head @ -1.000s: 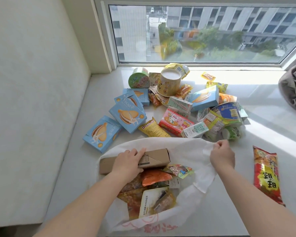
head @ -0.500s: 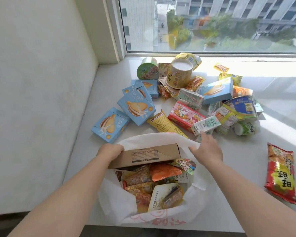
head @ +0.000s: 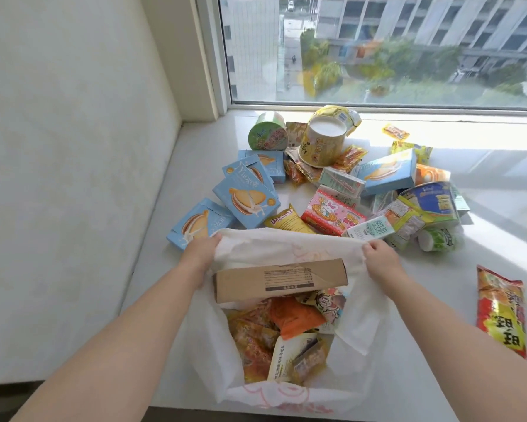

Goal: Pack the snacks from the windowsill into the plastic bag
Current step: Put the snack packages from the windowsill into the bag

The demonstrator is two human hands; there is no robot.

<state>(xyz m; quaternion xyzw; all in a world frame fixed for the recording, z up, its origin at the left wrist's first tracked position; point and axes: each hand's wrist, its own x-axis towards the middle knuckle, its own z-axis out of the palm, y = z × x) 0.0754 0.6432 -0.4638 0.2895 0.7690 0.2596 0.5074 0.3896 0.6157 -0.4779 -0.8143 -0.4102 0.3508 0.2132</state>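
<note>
Sunlit windowsill is carrying a heap of snacks far of the plastic bag, which is lying near with a brown box inside. Left hand and right hand are each holding the bag's far rim in a pinching grip.

bag mouth open | cardboard box blocks far side
</note>
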